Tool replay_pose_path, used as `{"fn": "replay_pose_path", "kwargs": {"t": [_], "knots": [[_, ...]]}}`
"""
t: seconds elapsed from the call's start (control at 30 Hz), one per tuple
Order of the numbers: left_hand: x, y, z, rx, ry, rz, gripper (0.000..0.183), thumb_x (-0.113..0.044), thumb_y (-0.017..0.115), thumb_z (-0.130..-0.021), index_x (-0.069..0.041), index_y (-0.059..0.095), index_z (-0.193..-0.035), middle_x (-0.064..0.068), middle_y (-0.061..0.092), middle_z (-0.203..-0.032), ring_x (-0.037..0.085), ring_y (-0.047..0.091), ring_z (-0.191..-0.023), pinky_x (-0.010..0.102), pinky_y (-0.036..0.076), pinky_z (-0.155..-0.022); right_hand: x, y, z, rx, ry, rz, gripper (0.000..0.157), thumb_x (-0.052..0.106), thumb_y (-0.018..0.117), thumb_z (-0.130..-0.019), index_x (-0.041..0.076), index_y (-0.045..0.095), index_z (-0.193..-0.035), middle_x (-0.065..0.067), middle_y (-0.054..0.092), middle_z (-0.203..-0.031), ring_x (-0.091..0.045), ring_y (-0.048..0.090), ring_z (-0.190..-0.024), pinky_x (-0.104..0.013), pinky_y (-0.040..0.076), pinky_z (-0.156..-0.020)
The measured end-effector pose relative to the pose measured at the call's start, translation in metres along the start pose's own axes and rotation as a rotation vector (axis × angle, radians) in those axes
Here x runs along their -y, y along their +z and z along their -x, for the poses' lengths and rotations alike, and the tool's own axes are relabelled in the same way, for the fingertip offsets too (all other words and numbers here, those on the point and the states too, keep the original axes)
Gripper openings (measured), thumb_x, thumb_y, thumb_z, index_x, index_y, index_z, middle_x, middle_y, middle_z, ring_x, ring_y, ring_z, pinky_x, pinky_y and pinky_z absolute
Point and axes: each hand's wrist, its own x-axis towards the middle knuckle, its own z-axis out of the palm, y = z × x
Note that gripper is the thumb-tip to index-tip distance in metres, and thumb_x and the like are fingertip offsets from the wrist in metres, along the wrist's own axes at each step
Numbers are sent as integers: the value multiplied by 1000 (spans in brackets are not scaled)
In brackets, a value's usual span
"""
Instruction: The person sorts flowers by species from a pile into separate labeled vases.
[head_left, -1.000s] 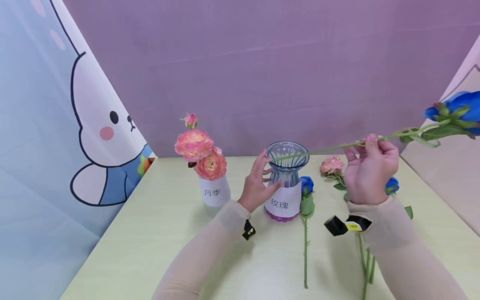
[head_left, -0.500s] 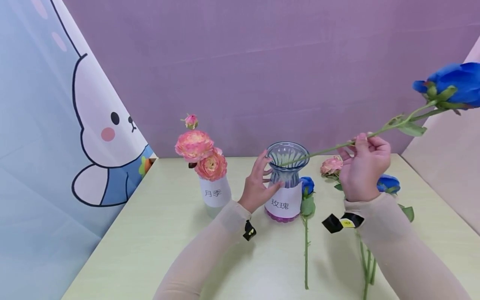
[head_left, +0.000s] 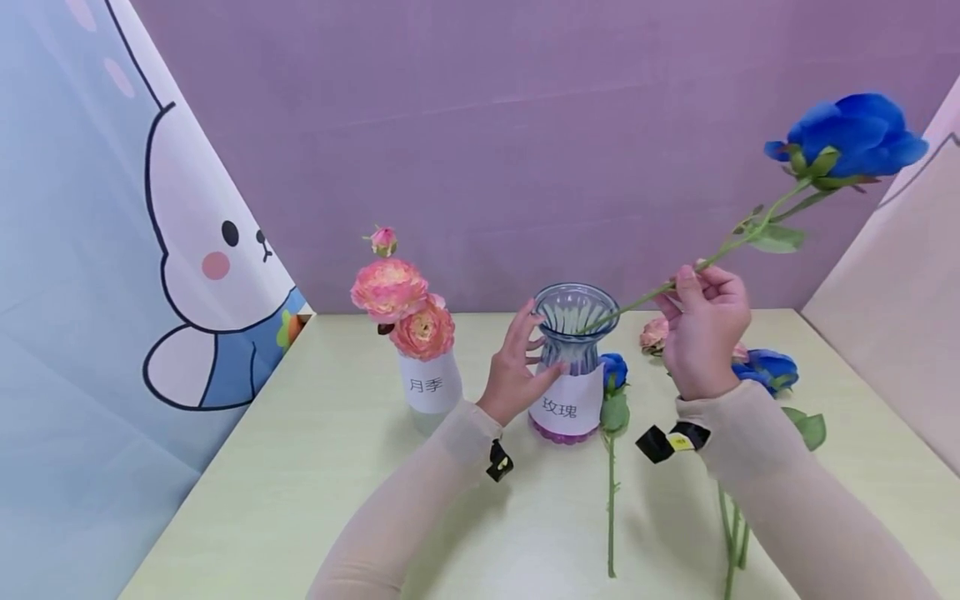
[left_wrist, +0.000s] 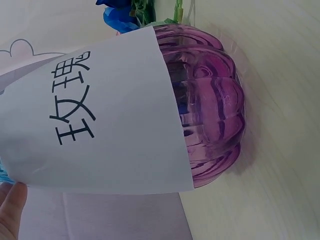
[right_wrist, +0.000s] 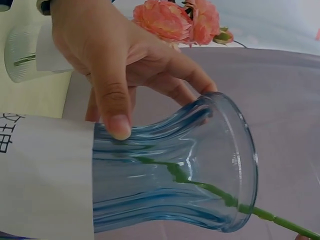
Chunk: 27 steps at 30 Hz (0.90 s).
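Note:
A glass vase [head_left: 576, 354], blue at the top and purple at the base [left_wrist: 215, 107], stands upright with a white paper label [left_wrist: 110, 120] round it. From its left side my left hand [head_left: 516, 367] grips the neck, thumb in front and fingers at the rim, as the right wrist view also shows. My right hand [head_left: 705, 333] pinches the green stem of a blue rose [head_left: 851, 142] between thumb and fingers. That rose leans up to the right, and its stem end [right_wrist: 215, 190] reaches through the vase mouth into the neck.
Left of the vase, a second labelled vase [head_left: 431, 387] holds pink-orange flowers [head_left: 390, 290]. One blue rose [head_left: 613, 371] lies close against the vase's right side. Further right, another blue rose [head_left: 772, 371] and a pink flower [head_left: 654, 335] lie on the table [head_left: 300, 500], partly behind my right arm.
My right hand has moved left, and the rose has tilted more upright with its bloom rising. Its stem now reaches deeper into the vase. My left hand has stayed put.

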Motion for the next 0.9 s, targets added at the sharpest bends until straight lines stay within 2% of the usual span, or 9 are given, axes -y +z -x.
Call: {"fn": "replay_pose_path", "kwargs": {"t": [0.17, 0.4, 0.6, 0.9], "knots": [[1, 1, 0, 1, -2, 9, 65, -4, 75, -81, -5, 36, -134, 14, 23, -155, 34, 63, -107, 25, 55, -78, -4, -1, 1, 67, -16, 40, 10, -5, 64, -86, -3, 54, -90, -11, 57, -78, -17, 62, -62, -28, 58, -61], [2, 3, 0, 2, -7, 7, 67, -3, 75, -81, -6, 36, -135, 13, 23, -155, 34, 63, -107, 25, 55, -78, -8, 0, 3, 126, -15, 158, 5, -6, 62, -86, -2, 60, -88, -9, 61, -75, -15, 64, -63, -27, 58, -62], [1, 5, -1, 4, 3, 2, 66, -3, 75, -81, -5, 36, -134, 15, 23, -155, 34, 63, -107, 24, 55, -78, -13, -3, 2, 166, -15, 241, 10, -6, 62, -87, 3, 66, -87, -8, 63, -73, -13, 65, -62, -25, 57, -63], [0, 1, 0, -1, -8, 10, 67, -3, 76, -81, -5, 37, -135, 14, 24, -155, 34, 63, -106, 26, 56, -77, -17, -5, 9, 273, 17, 464, 14, -4, 62, -89, 9, 67, -88, -2, 67, -78, -12, 67, -68, -24, 57, -68]]}}
